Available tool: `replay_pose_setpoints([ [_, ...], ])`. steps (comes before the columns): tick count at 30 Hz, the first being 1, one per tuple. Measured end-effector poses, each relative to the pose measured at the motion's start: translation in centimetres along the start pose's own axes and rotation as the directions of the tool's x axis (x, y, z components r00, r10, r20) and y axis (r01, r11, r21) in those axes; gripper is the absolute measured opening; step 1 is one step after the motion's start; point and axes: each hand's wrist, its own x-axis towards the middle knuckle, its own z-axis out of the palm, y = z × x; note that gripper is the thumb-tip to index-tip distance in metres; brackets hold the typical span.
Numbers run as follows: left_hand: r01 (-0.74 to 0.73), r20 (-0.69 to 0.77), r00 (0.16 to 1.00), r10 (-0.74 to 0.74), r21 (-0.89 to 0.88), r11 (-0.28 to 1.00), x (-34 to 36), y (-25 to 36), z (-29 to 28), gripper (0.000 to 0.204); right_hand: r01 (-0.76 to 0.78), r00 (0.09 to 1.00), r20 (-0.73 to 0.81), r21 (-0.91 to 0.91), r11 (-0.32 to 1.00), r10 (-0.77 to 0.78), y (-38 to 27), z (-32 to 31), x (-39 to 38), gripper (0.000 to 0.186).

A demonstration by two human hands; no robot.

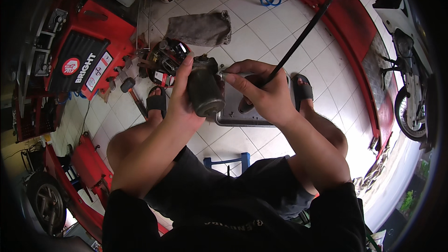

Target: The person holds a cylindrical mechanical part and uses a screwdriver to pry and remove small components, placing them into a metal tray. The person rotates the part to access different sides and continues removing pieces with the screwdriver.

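Two bare hands meet at the centre of the frame, above a metal tray (pixel 233 117) that lies on the tiled floor (pixel 261 32) between the person's sandalled feet. The left hand (pixel 179 100) has its grip clamped around a dark, grimy cylindrical part (pixel 204 91), held upright with its rounded end toward the camera. The right hand (pixel 263 94) has its fingers closed on a long black rod (pixel 302 37), which slants up toward the upper right of the frame; its lower end sits at the top of the cylindrical part, though the contact point is hidden by the fingers. Just left of the hands, a round container of small parts (pixel 164 60) rests on the floor. A grey rag (pixel 200 29) lies above it, and a red tool cabinet (pixel 91 42) fills the upper left.
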Motion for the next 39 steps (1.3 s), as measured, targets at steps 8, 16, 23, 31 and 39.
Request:
replay_pose_setpoints([
  [8, 0.074, -0.015, 0.997, -0.075, -0.089, 0.993, -0.4, -0.3, 0.0, 0.051, 0.077, 0.997, -0.011, 0.014, 0.997, -0.077, 1.0, 0.4, 0.3, 0.016],
  [16, 0.106, -0.019, 0.994, -0.109, -0.132, 0.986, -0.5, -0.5, -0.1, 0.055, 0.313, 0.948, 0.008, -0.207, 0.927, -0.319, 2.3, 0.5, 0.7, 0.012],
  [23, 0.05, -0.084, 0.995, -0.058, -0.102, 0.994, -0.9, -0.5, 0.0, 0.053, 0.302, 0.934, -0.07, -0.37, 0.879, -0.35, 2.0, 1.5, 0.3, 0.014],
  [31, 0.041, 0.006, 0.999, -0.041, -0.042, 0.998, -0.7, -0.6, -0.4, 0.052, 0.457, 0.835, -0.099, -0.423, 0.782, -0.542, 2.9, 2.4, 0.4, 0.013],
  [39, 0.047, 0.026, 0.999, -0.043, -0.159, 0.986, -1.3, -0.5, 0.4, 0.049, 0.369, 0.878, -0.182, -0.33, 0.869, -0.442, 2.9, 3.0, -0.4, 0.013],
])
